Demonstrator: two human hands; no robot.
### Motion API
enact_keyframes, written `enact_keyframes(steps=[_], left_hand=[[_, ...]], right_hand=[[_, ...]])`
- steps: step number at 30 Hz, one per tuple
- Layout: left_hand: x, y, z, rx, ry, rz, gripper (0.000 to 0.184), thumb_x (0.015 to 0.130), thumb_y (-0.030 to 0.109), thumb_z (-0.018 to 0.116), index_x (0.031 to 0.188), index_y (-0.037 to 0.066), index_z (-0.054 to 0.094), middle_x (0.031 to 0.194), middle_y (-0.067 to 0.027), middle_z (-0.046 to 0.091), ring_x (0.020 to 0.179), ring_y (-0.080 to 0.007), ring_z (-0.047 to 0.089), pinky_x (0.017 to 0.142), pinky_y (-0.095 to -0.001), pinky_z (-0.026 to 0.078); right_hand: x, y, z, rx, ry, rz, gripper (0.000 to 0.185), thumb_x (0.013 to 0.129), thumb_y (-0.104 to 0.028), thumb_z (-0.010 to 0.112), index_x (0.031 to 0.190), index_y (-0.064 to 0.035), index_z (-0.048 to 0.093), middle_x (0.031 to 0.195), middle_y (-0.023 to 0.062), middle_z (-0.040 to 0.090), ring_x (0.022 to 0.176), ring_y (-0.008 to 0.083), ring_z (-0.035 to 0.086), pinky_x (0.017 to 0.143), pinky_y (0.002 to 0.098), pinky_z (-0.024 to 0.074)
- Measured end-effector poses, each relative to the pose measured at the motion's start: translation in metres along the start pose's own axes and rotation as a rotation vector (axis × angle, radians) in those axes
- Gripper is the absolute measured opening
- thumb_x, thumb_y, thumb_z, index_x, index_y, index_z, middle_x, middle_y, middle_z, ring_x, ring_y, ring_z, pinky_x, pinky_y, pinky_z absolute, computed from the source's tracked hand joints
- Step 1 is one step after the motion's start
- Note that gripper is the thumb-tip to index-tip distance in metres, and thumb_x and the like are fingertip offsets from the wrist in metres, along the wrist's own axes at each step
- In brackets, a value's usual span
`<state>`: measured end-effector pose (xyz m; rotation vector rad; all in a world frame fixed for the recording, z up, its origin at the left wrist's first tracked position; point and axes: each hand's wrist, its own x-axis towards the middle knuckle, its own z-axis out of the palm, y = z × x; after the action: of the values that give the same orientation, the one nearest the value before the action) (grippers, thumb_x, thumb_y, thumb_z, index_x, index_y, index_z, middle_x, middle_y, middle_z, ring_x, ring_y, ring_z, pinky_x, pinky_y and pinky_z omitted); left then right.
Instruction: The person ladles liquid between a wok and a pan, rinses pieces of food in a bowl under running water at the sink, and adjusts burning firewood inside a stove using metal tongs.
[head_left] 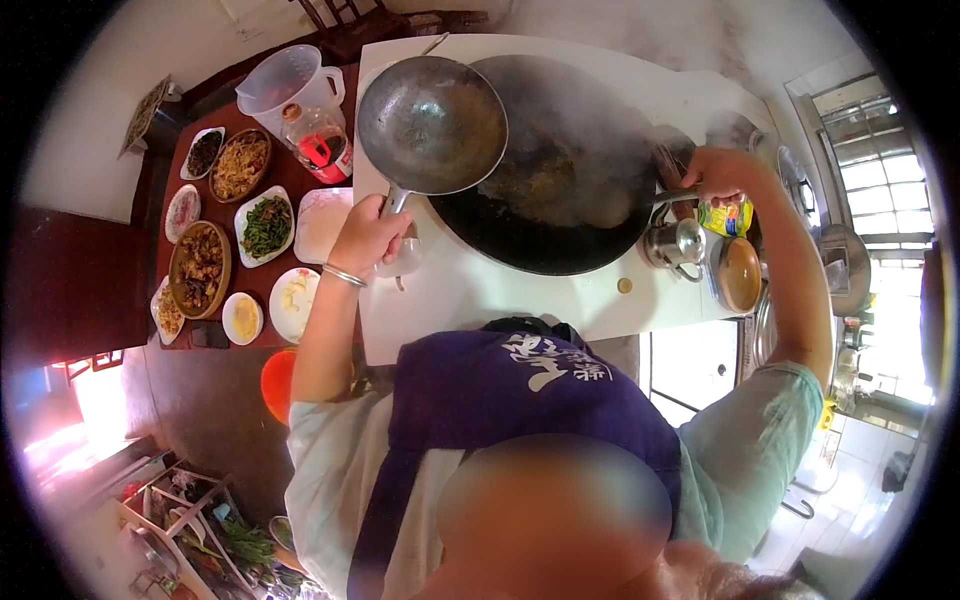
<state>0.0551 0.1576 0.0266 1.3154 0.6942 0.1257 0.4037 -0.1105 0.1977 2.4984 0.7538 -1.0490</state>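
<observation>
A metal wok hangs over the left part of the white counter, and my left hand is closed round its handle. To its right, a large dark pan is set in the counter, with steam rising and brownish contents partly hidden by it. My right hand is closed on a utensil handle that reaches over the large pan's right rim. The utensil's far end is lost in the steam. A lidded metal pot stands just below my right hand.
On the red table at the left are a plastic jug, a red-labelled bottle, green vegetables and several other dishes. A wooden bowl and a yellow-green packet sit at the right. A vegetable rack stands lower left.
</observation>
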Motion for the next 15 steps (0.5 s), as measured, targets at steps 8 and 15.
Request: enact_keyframes(steps=[8,15], left_hand=[[-0.002,-0.006,0.010,-0.056,-0.002,-0.005,0.016,0.080,0.010,0.058,0.077,0.001,0.045,0.052,-0.0031,0.046,0.037,-0.0103,0.040,0.034,-0.0246,0.031],[-0.025,0.003,0.018,0.026,0.036,0.013,0.016,0.084,0.012,0.057,0.077,0.004,0.046,0.055,-0.0013,0.045,0.040,-0.0076,0.038,0.034,-0.0226,0.028]], right_hand=[[0.143,-0.003,0.075,-0.290,0.440,-0.319,0.027,0.071,-0.007,0.055,0.096,-0.0066,0.066,0.098,0.0194,0.061,0.098,0.0332,0.056,0.083,0.0388,0.0453],[0.039,-0.031,0.001,-0.574,0.395,-0.212,0.020,0.071,-0.011,0.059,0.088,-0.0038,0.065,0.094,0.0170,0.063,0.092,0.0327,0.060,0.078,0.0405,0.0479]])
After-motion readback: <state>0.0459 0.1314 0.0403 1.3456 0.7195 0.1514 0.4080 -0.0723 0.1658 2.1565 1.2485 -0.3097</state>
